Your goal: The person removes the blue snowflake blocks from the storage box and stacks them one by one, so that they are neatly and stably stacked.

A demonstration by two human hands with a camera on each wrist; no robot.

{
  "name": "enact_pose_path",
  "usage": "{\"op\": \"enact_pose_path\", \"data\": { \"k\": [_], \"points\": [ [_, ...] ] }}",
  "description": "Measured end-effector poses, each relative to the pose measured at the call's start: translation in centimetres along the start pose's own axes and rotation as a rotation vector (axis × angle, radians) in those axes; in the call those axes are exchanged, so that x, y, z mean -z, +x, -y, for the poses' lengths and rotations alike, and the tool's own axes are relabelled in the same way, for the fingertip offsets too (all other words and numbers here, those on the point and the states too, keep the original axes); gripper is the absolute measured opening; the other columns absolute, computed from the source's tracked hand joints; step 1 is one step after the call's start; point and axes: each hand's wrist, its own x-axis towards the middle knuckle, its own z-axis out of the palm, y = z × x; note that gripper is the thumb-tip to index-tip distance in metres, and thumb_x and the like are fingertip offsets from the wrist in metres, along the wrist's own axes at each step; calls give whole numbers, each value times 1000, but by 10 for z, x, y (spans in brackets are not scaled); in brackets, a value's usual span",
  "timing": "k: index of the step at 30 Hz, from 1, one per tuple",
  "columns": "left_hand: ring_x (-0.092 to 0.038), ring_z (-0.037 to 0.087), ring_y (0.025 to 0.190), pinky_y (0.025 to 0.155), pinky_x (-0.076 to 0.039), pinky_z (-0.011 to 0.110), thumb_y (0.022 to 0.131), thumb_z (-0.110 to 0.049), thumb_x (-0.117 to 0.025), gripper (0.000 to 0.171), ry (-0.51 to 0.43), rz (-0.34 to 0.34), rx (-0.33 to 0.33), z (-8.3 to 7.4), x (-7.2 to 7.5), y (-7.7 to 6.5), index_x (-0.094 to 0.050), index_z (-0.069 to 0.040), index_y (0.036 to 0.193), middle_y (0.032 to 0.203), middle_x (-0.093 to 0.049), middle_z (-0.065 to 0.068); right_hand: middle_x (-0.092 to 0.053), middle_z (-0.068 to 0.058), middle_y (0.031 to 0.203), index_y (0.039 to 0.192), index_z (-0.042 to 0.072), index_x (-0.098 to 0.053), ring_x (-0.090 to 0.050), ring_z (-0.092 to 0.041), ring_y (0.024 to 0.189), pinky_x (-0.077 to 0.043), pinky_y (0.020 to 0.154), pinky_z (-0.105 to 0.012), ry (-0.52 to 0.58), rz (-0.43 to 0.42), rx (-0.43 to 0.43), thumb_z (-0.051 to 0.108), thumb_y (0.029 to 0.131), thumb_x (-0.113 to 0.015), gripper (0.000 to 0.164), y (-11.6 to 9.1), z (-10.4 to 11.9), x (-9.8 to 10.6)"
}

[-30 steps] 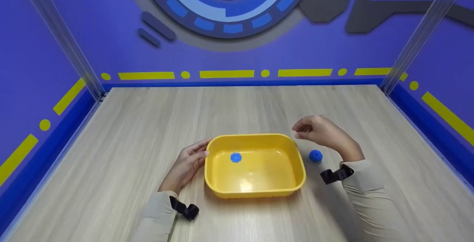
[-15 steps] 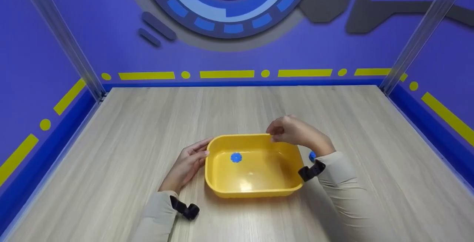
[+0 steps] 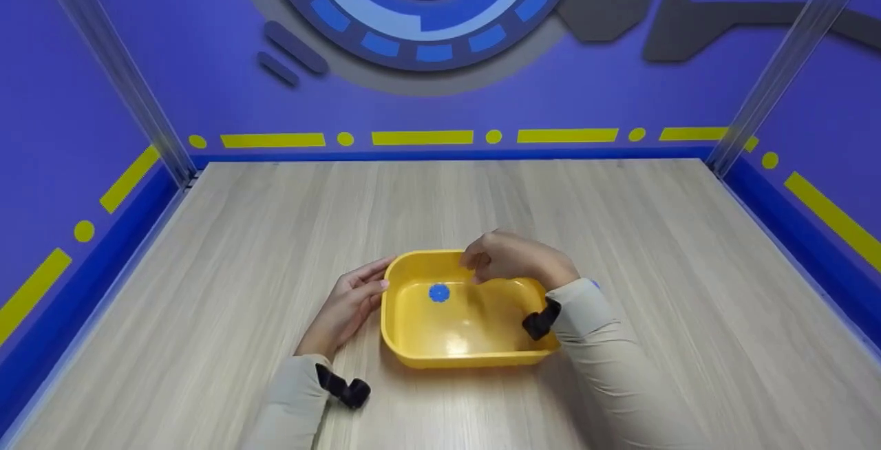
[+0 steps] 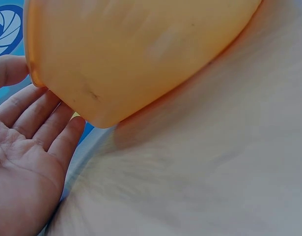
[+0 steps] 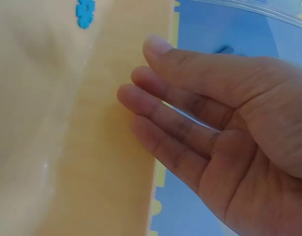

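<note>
A yellow plastic basin (image 3: 475, 360) sits on the table. My left hand (image 3: 349, 305) holds its left end, thumb at the rim and fingers along the outer wall; the left wrist view shows the hand (image 4: 33, 132) against the basin's side (image 4: 131, 54). A small blue flower-shaped piece (image 3: 439, 292) lies on the basin floor towards the left. Over the basin's back right part hangs my right hand (image 3: 513, 257), fingers bent and nothing between them. In the right wrist view, that hand's fingertips (image 5: 146, 104) are near the inner wall, with the blue piece (image 5: 85, 12) beyond.
A blue ball (image 3: 595, 284) on the table right of the basin is nearly hidden behind the right sleeve. The wooden table (image 3: 275, 223) is bounded by purple-blue walls (image 3: 206, 92) at the back and sides.
My right hand has moved left from beside the basin to above its inside, and its sleeve now covers most of the blue ball. The left hand and basin have stayed put.
</note>
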Motion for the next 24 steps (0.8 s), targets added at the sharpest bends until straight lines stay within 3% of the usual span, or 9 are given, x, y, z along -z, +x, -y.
{"op": "enact_pose_path", "data": {
  "k": [15, 24],
  "points": [
    [-53, 18, 125, 104, -47, 33, 92, -5, -57, 60, -5, -16, 12, 1, -1, -1, -33, 7, 145, 150, -38, 21, -70, -10, 115, 119, 4, -68, -66, -21, 99, -55, 89, -35, -35, 132, -21, 10, 85, -72, 35, 30, 13, -29],
    [-54, 17, 124, 103, -47, 31, 92, -4, -56, 60, -1, -13, 6, 0, -1, 0, -33, 8, 145, 149, -40, 20, -71, -3, 99, 107, 7, -71, -58, -10, 79, -55, 78, -29, -52, 159, 8, 8, 84, -72, 23, 37, 17, -39]
  ]
}}
